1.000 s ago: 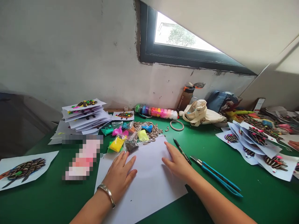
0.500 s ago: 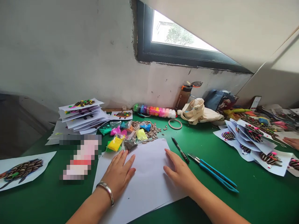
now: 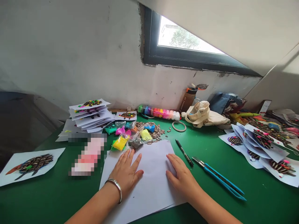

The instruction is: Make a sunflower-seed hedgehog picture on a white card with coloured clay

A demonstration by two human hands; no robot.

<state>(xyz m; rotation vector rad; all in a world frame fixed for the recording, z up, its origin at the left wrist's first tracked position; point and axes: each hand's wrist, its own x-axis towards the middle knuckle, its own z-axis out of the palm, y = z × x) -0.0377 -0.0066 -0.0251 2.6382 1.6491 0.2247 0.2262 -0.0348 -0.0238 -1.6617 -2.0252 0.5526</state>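
White paper (image 3: 149, 186) lies on the green table in front of me, with at least one more sheet showing beneath its lower edge. My left hand (image 3: 126, 171) rests flat on its left part, fingers spread, a silver bangle on the wrist. On the right part lies my right hand (image 3: 181, 174), fingers stretched out and holding nothing. Just beyond the paper are small bags of coloured clay (image 3: 121, 141) and a pile of striped sunflower seeds (image 3: 157, 131). A black pen (image 3: 184, 152) and blue-handled tweezers (image 3: 220, 179) lie to the right of my right hand.
Stacked seed pictures stand at the left (image 3: 91, 116) and right (image 3: 261, 146); a single seed picture (image 3: 35, 165) lies far left. Along the wall are a clay tube pack (image 3: 161, 112), a roll of tape (image 3: 179, 126), a brown bottle (image 3: 188, 99) and a cream cloth bag (image 3: 203, 115).
The view has shifted slightly, so most things appear a little further right. Both hands stay on the paper, the left with its fingers slightly more spread. The other person's hand at far right has left view.
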